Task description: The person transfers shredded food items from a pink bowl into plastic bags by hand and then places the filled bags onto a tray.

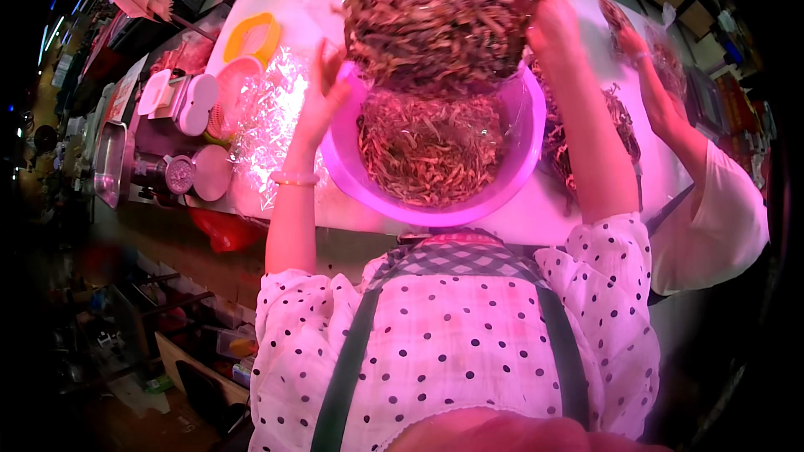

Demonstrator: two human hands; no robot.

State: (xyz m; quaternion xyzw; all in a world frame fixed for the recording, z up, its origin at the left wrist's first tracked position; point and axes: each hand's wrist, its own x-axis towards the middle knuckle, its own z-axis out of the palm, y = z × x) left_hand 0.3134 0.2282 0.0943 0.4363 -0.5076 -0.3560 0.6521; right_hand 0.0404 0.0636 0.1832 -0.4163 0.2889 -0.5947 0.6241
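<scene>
My right hand (556, 19) grips the upper right edge of a clear plastic bag (436, 34) packed with brown dried strips. The bag stands tilted over the far side of a purple basin (433, 216). Inside the basin lies a second clear bag (433, 147) with paler, reddish-brown dried strips. Just left of the upper bag, at the basin's rim, my left hand (323, 94) has its thumb and fingers spread, and nothing shows between them.
Crumpled clear plastic bags (273, 119) cover the white table (295, 6) on the left. Beyond them are a yellow basket (254, 37), a round-plate scale (213, 172) and a metal tray (112, 163). A co-worker's hand (631, 44) and more bagged strips (619, 116) are at right.
</scene>
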